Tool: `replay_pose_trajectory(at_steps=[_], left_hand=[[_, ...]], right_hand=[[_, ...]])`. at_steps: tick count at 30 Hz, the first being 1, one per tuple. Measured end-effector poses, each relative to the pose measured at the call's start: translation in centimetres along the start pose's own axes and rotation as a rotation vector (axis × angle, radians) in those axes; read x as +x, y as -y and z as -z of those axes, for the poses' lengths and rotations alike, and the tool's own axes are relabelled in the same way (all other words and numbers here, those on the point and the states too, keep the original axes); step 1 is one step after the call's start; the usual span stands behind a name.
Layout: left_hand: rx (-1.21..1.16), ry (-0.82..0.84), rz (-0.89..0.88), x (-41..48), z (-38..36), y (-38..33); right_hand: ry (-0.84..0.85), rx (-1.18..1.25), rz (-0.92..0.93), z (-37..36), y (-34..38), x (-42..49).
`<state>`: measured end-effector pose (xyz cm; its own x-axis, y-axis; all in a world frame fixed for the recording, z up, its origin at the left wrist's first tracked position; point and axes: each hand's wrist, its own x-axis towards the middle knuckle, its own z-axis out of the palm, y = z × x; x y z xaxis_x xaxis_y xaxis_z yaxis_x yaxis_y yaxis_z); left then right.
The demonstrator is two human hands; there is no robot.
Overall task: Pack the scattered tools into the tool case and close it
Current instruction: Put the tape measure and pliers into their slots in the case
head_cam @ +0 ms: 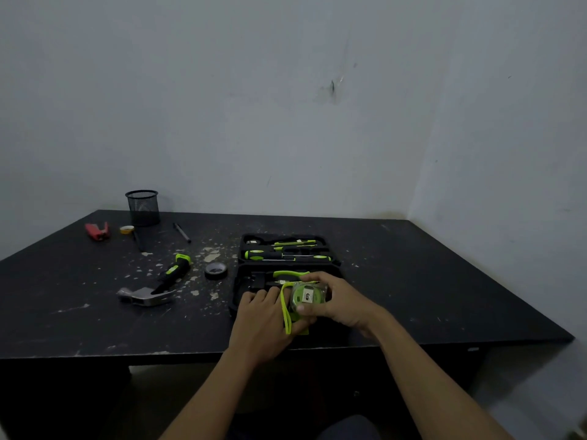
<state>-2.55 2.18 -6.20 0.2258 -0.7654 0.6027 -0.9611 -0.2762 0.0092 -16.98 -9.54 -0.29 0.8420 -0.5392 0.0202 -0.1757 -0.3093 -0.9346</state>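
Observation:
The black tool case [239, 282] lies open on the black table [428, 281], with green-handled screwdrivers [270, 255] and pliers [287, 274] in its slots. Over the near half of the case, my right hand [341, 300] grips a green tape measure [305, 298]. Its green wrist strap [286, 308] hangs down in a loop. My left hand [263, 319] holds the tape measure from below left, thumb near the strap. A claw hammer [152, 289] with a black-green handle and a roll of black tape [216, 270] lie on the table left of the case.
At the back left stand a black mesh pen cup [143, 207], a red tool [97, 231], a small yellow tape roll [127, 229] and a pen [181, 232]. The tabletop has chipped pale patches. Walls close off the back and right.

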Motion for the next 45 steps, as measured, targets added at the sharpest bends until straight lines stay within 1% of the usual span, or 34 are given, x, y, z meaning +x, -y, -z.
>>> replay_pose_trajectory(at_steps=[3, 7, 14, 17, 22, 24, 27, 31, 33, 35, 37, 40, 42, 45], left_hand=[[-0.019, -0.011, 0.013, 0.0, -0.1, 0.1], [0.023, -0.025, 0.0, 0.0, -0.5, 0.2], [0.048, -0.043, 0.008, 0.0, -1.0, 0.2], [0.048, -0.036, 0.016, 0.0, -1.2, 0.3], [0.046, -0.033, 0.015, 0.0, -1.2, 0.3], [0.043, -0.035, 0.014, -0.1, -1.2, 0.3], [0.039, -0.035, 0.015, -0.1, -1.1, 0.2], [0.027, -0.019, 0.019, -0.1, -1.0, 0.3], [0.014, -0.013, 0.022, -0.1, -1.0, 0.2], [0.002, -0.009, 0.021, -0.1, -0.9, 0.2], [0.006, -0.008, 0.021, -0.1, -0.7, 0.1], [0.003, 0.001, 0.024, 0.0, -0.6, 0.1], [0.0, 0.006, 0.023, 0.0, -0.5, 0.1], [0.0, 0.011, 0.021, 0.0, -0.6, 0.1]], right_hand=[[-0.071, 0.013, -0.002, 0.1, -0.4, 0.2], [-0.229, 0.043, -0.004, 0.1, -0.7, 0.3], [-0.445, 0.099, -0.009, 1.4, -1.3, 0.6], [-0.489, 0.143, 0.009, 2.0, -1.8, 0.5], [-0.586, -0.085, 0.071, 2.6, -2.0, -0.5], [-0.576, -0.134, 0.114, 2.6, -2.1, -0.6], [-0.582, -0.227, 0.13, 2.6, -1.8, -0.7], [-0.572, -0.255, 0.085, 2.5, -1.2, -0.2], [-0.542, -0.313, 0.04, 2.7, -1.1, 0.2], [-0.493, -0.358, 0.005, 3.0, -1.3, 0.6], [-0.407, -0.444, -0.035, 3.3, -1.4, 0.9], [-0.287, -0.725, -0.082, 3.3, -1.1, 1.4], [-0.218, -0.845, -0.1, 3.3, -0.8, 1.7], [-0.149, -0.833, -0.096, 3.5, -0.5, 2.1]])
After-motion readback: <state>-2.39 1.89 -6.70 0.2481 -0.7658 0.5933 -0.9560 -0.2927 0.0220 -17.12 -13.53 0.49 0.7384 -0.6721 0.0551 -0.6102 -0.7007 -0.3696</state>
